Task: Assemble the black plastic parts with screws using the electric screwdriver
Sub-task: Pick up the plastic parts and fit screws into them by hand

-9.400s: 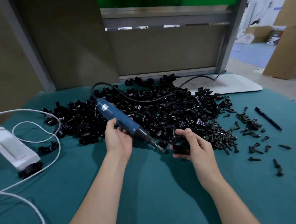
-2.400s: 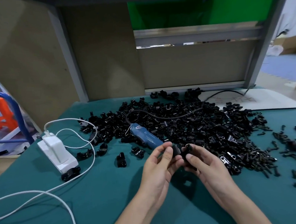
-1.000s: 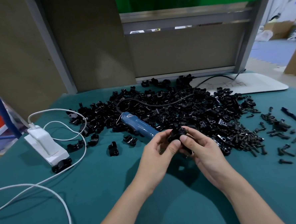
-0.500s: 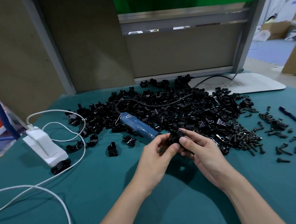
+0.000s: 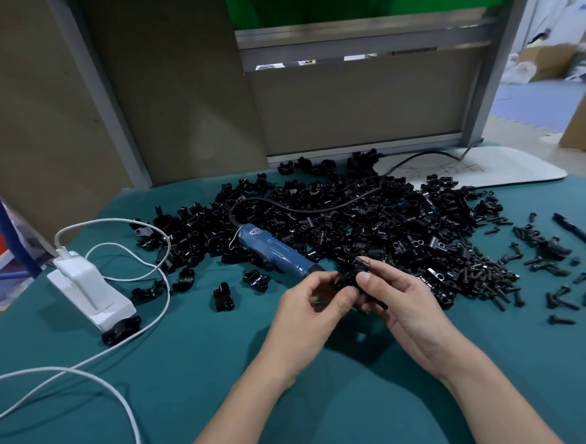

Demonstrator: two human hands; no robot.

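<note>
Around black part (image 5: pixel 351 269): left hand (image 5: pixel 309 311), right hand (image 5: pixel 404 300)

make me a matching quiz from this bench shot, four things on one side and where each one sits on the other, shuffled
1. electric screwdriver
2. white charger
3. black pen
4. black plastic part

a. far right of the teal cloth
b. pinched between left hand and right hand
c. left side of the cloth
d. at the near edge of the parts pile

Pairs: 1-d, 2-c, 3-a, 4-b
</note>
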